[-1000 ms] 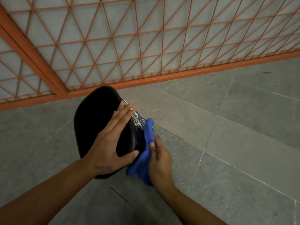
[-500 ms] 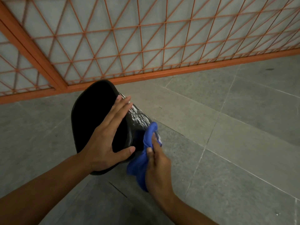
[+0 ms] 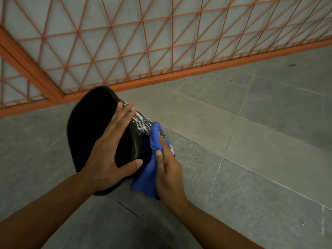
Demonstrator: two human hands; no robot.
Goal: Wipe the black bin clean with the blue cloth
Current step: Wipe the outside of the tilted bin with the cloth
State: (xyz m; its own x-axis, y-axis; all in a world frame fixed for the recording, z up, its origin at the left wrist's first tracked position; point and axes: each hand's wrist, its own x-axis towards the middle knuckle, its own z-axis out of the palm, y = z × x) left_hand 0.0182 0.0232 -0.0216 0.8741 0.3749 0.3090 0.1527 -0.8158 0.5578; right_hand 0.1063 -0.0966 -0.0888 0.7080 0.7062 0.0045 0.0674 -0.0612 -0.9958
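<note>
— Where are our hands sitting, starting at the grip?

— Our right hand [image 3: 166,169] is pinching the blue cloth [image 3: 150,174], thumb and fingers curled round a bunched fold, and pressing it against the outer wall of the black bin [image 3: 89,126]. Our left hand [image 3: 109,155] is lying flat, fingers straight, across the bin's open mouth and rim; it is clamping on nothing, only bracing.

— Why are we holding it that way?

— The bin is tipped on its side on the floor [image 3: 251,141], mouth towards us, so we are probably steadying it against the cloth's push. White marks [image 3: 142,122] are showing on the wall just above the cloth, so we are judging the wiping unfinished.

— And around it?

— An orange lattice fence [image 3: 143,51] is standing behind the bin.
</note>
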